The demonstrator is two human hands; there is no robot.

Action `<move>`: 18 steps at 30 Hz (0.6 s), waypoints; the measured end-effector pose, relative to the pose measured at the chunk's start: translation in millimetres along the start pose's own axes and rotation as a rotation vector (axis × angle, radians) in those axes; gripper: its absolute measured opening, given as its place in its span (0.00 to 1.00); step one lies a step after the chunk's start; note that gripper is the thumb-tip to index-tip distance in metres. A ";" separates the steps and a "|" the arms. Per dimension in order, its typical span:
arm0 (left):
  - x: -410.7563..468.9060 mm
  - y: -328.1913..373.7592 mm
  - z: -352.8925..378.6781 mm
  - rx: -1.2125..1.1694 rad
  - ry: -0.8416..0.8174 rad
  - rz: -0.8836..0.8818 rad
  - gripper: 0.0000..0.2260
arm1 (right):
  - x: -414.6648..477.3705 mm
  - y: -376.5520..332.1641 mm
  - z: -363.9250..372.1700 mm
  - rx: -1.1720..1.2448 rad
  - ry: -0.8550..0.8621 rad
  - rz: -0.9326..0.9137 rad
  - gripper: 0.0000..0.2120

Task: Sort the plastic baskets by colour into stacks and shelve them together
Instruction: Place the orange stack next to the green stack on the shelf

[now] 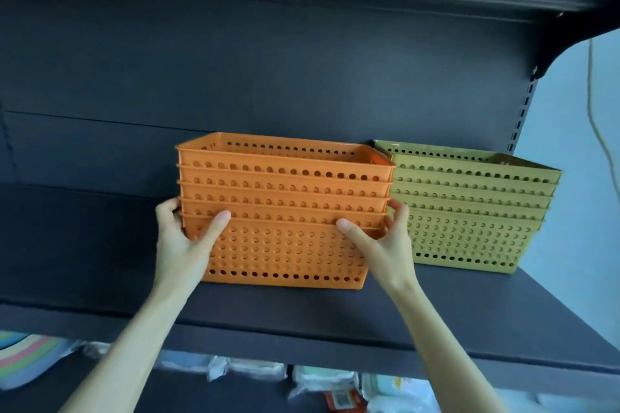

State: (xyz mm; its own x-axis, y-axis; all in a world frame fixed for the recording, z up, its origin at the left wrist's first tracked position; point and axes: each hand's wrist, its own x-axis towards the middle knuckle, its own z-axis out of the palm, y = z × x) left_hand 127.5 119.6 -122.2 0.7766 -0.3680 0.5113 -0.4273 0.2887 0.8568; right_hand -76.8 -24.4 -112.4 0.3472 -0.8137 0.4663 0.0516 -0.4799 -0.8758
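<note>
Far left, low down, a pastel striped item [23, 359] peeks out under the dark shelf [100, 261]. Moving in, the left hand [183, 238] is on the orange stack [285, 211]: thumb laid across the front face just under the lowest rim, fingers curled round the left end, a firm grasp. The orange stack is five nested baskets, all holes and rims, upright and square to the shelf edge, its base down at the shelf board; whether it bears its full weight there, I can't tell. On to the right hand [385, 245], a mirror of the left: thumb on the front face, fingers hooked round the right end, gripping the same stack and tucked into the narrow gap beside the next pile. That pile is the yellow stack [469, 211], several baskets nested, standing on the same shelf just beside the orange one and set a little further back, no hand on it. Beyond it, a slotted post [521, 111] runs up to the shelf above, and a thin cable [593, 104] hangs against the pale wall. Below the shelf, blurred packets [318, 379].
</note>
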 end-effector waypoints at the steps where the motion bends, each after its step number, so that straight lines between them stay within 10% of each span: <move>1: 3.1 -1.6 2.3 0.057 0.000 0.006 0.24 | 3.7 1.4 -1.2 -0.043 -0.001 -0.013 0.39; 6: -1.7 -4.6 17.7 0.347 0.146 0.254 0.36 | 13.0 9.7 -4.1 -0.329 0.084 -0.085 0.40; 10: -14.1 4.5 60.6 0.496 0.051 0.680 0.28 | 16.4 4.9 -22.3 -0.539 0.191 -0.294 0.40; 18: 6.4 27.7 146.8 0.734 -0.025 0.944 0.22 | 60.8 5.1 -65.1 -0.682 0.275 -0.434 0.32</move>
State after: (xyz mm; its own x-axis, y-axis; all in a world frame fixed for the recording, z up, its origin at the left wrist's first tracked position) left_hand 52.7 -4.5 -85.4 0.0087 -0.3014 0.9534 -0.9928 -0.1165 -0.0278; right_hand -116.4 -97.7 -80.4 0.1824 -0.5200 0.8345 -0.4784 -0.7884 -0.3867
